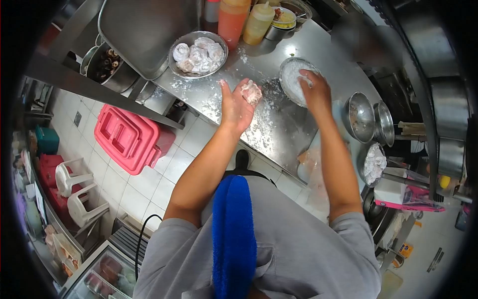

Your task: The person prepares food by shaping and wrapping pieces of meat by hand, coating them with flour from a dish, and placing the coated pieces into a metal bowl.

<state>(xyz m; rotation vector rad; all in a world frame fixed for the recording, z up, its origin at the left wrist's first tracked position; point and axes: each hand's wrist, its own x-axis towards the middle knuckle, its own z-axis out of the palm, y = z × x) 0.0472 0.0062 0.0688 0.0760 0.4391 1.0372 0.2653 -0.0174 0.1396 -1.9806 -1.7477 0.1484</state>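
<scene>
On the palm and fingers of my left hand point(239, 105) lies a lumpy, flour-dusted piece of food point(251, 93); the thumb stands apart from it. My right hand point(315, 92) reaches into a metal bowl of white flour point(291, 77), its fingers bent down at the powder, their tips partly hidden. Left of the flour bowl, a metal bowl point(198, 74) holds several round floured pieces point(200, 54). White flour is scattered over the steel table point(269, 129) between and below the bowls.
Sauce bottles point(233, 22) and small containers point(284, 17) stand at the table's back. Empty-looking metal bowls point(360, 117) and a bowl of floured food point(374, 163) are at the right. A steel tray point(144, 35), a pot point(112, 70) and a pink lidded bin point(127, 137) are at the left.
</scene>
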